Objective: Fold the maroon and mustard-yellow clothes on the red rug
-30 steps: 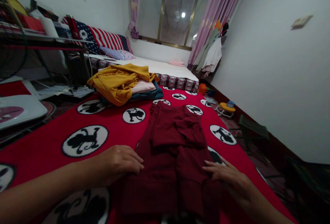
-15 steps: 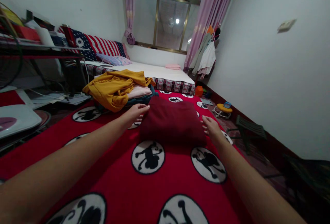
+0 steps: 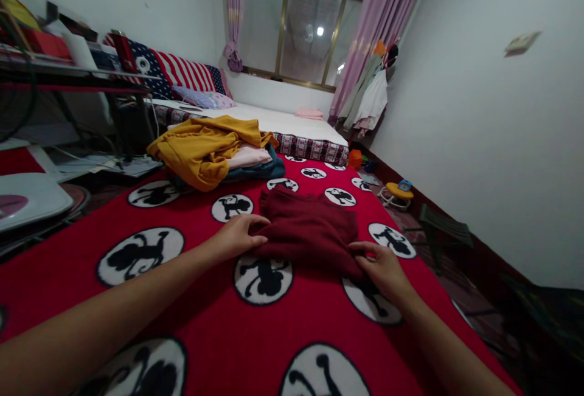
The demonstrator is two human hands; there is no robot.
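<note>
A folded maroon garment (image 3: pixel 308 225) lies on the red blanket (image 3: pixel 237 335) in front of me, its surface slightly rumpled. My left hand (image 3: pixel 239 236) is at its left edge, with thumb and fingers closing on the cloth. At the right near corner, my right hand (image 3: pixel 381 265) pinches the fabric between bent fingers and thumb. Part of the fingertips of both hands is hidden by the cloth. Beyond my left hand sits a pile of clothes, with a mustard-yellow garment (image 3: pixel 201 149) on top, a pale pink one (image 3: pixel 249 156) and a dark teal one (image 3: pixel 260 170) under it.
A bed with a white mattress (image 3: pixel 274 117) stands at the back beneath the window. Along the left is a cluttered desk (image 3: pixel 77 79). On the right are a small yellow stool (image 3: pixel 398 191) and a dark folding stool (image 3: pixel 444 225) by the wall.
Both hands have come nearer to me and taken hold of the maroon garment's sides. The garment has gone from flat and smooth to rumpled, and it covers less of the blanket.
</note>
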